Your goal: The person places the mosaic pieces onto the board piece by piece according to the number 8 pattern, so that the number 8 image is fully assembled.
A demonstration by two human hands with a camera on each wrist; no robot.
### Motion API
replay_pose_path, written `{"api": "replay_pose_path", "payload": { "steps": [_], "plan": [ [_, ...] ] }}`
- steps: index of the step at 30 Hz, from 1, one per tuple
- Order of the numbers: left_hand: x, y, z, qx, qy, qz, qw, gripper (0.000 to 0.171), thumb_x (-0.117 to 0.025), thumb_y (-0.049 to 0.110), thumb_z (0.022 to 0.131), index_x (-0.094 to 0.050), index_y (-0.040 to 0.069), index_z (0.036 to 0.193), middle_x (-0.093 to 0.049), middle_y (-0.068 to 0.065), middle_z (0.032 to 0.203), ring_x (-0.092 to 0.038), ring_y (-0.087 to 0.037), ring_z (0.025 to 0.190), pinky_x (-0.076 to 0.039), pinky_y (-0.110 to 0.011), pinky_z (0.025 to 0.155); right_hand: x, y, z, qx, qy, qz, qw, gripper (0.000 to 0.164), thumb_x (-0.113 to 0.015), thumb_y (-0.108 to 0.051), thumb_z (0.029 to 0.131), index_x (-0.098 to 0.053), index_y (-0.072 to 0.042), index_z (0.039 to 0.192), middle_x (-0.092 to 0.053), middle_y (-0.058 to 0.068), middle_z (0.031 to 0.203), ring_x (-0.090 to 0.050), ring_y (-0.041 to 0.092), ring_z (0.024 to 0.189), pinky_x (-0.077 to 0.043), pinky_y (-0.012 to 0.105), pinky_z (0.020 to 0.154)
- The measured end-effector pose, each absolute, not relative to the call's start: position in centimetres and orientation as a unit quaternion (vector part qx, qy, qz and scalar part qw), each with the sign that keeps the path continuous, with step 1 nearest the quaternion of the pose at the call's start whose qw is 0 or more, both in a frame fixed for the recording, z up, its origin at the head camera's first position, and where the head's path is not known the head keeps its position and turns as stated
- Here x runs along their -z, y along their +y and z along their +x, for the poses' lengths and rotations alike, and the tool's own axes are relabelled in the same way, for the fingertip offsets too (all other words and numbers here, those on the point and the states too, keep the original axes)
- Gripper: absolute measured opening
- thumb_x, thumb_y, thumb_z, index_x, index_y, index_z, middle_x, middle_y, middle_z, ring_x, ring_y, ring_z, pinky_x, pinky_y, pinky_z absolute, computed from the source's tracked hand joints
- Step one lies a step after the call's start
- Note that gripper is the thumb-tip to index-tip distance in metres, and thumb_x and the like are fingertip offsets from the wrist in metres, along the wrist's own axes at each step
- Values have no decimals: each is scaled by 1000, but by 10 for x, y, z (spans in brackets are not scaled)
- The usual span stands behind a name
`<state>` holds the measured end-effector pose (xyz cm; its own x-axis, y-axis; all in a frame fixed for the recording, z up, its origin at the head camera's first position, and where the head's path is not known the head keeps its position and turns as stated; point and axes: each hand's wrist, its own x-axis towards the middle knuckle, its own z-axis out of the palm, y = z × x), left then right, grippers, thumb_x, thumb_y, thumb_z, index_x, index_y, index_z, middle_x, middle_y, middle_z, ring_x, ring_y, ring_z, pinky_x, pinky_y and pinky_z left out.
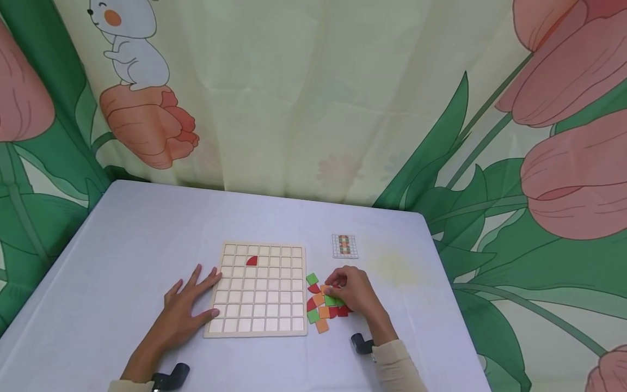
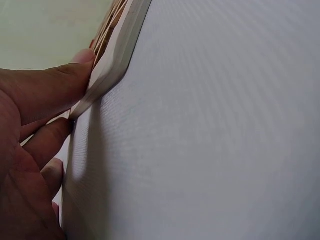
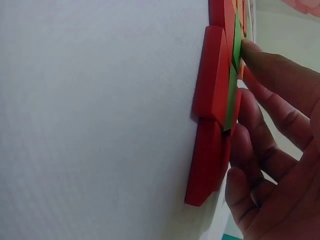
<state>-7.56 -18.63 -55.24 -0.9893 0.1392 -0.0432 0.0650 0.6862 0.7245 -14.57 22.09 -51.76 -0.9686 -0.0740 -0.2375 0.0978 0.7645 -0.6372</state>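
One red piece (image 1: 252,261) in grid board (image 1: 262,298); left hand (image 1: 182,313) spread; right hand (image 1: 357,291): grip unclear.

Head view's pretty decent: soft, even light, curtain (image 1: 274,98) palest mid-frame, tabletop (image 1: 147,228) bright with a slight lavender cast and only faint shadows. Card's (image 1: 345,246) too tiny to read properly. Wrist cams are dimmer and greyer. Left one: board (image 2: 112,65) edge throws a soft shadow, fingers (image 2: 50,140) look murky, wavy moire on the cloth. Right one: background's blurry.
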Motion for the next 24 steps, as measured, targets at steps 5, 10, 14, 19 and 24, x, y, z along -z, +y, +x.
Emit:
{"api": "replay_pose_path", "payload": {
  "steps": [5,10,14,19,24],
  "plan": [
    [553,-187,-75,-393,917,61,45,88,-86,24,86,-43,22,163,-35,-15,171,-9,-43,166,1,-67,130,518,221,-144,350,928,-4,130,14,-89,-21,87,-79,-23,97,-67,-3,88,-61,17,83,-54,26,71],
    [555,-188,-76,-396,915,65,43,87,-85,25,87,-43,21,164,-36,-15,171,-7,-42,167,2,-66,130,520,221,-142,345,930,-5,126,21,-91,-20,84,-78,-20,101,-65,-2,86,-60,17,82,-53,26,69],
    [555,-189,-75,-394,916,63,41,86,-86,28,87,-45,20,162,-38,-16,170,-10,-43,166,-1,-68,129,522,221,-142,352,927,-8,125,22,-92,-19,84,-75,-20,97,-66,-2,86,-60,17,80,-54,25,68],
    [556,-188,-76,-391,917,60,45,87,-86,27,87,-44,21,163,-37,-15,171,-8,-42,167,1,-67,130,523,219,-140,376,921,-15,105,22,-90,-16,86,-72,-20,96,-67,-2,85,-60,16,78,-54,23,67],
    [556,-187,-76,-392,917,62,36,87,-86,25,86,-45,21,162,-38,-17,170,-10,-43,166,0,-67,129,522,214,-140,429,901,2,60,16,-88,-16,88,-75,-21,96,-70,-1,86,-61,17,76,-54,22,64]
  ]
}}
